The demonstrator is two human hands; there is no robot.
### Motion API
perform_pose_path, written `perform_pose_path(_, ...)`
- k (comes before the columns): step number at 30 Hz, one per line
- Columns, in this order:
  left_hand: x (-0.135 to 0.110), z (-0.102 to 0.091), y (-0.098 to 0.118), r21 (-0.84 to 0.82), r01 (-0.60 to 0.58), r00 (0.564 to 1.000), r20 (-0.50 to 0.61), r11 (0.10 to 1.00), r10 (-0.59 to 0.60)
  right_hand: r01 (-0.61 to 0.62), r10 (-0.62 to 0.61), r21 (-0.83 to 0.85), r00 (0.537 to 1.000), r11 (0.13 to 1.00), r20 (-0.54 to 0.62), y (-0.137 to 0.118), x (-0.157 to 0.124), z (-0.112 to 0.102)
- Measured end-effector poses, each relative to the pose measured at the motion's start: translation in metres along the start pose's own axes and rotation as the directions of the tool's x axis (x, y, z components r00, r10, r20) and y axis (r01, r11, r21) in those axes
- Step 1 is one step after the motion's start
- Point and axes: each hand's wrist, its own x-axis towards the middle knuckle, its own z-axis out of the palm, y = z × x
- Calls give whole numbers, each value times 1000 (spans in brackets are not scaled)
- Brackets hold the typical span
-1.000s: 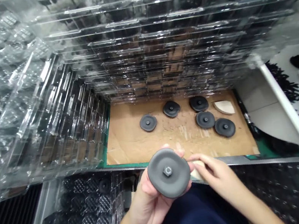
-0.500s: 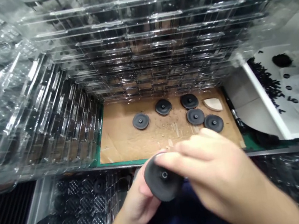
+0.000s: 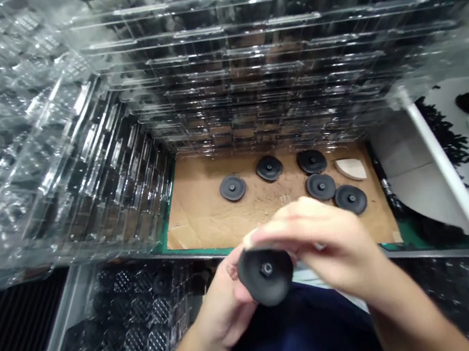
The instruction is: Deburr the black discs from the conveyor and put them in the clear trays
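Light bright, overhead, cool white. Hard glare streaks across clear tray stacks [image 3: 268, 54] far and left; your view through them washed out. Even light on cardboard sheet [image 3: 205, 217], shadows there short and soft. Your right hand [image 3: 323, 244] smeared by motion blur, pale, near overexposed. Your left hand [image 3: 226, 310] and grey disc [image 3: 266, 274] sharper. Near left and near right corners dim. Wide-lens bowing at edges; far right corner vignetted black; whole frame slightly soft.

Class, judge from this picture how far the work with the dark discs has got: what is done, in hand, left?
Done, it seems: five discs lie flat on the cardboard. In hand: the left hand holds a sixth disc, the right hand blurred over its top edge. Left: how many more remain does not show.
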Motion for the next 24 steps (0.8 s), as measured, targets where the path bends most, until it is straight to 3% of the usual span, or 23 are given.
perform_pose_path(3,-2,-8,1,-134,-34,999,-21,990,31,-254,253,-32,966,967,-49,39,-23,11)
perform_pose_path(6,-3,-11,4,-190,-49,999,-17,981,47,-310,308,-123,951,943,-30,70,-52,32)
perform_pose_path(9,-2,-7,6,-226,-21,1000,11,974,24,-333,332,-155,943,930,-35,79,-67,39)
perform_pose_path(11,0,-4,7,-245,-1,1000,23,970,7,-369,360,-155,929,916,-81,66,-61,31)
perform_pose_path(14,2,0,4,-241,-13,1000,-30,970,6,-418,371,-85,870,905,-324,22,-37,18)
perform_pose_path(15,2,0,3,-233,-23,999,-45,972,13,-375,316,-62,850,925,-420,5,-27,16)
perform_pose_path(16,3,0,3,-224,-34,999,-47,974,25,-298,234,-78,864,951,-445,-10,-18,17)
perform_pose_path(18,4,-1,2,-196,-65,998,-32,978,59,-114,61,-146,944,983,-324,-32,-6,22)
perform_pose_path(20,4,-3,3,-153,-101,995,-44,983,95,-18,-2,-160,993,987,-119,-40,0,25)
perform_pose_path(22,4,-5,3,-115,-120,989,-102,986,109,-43,49,-149,998,988,37,-39,2,27)
perform_pose_path(24,3,-3,1,-113,-117,988,-109,987,105,-81,93,-184,994,980,63,-35,4,27)
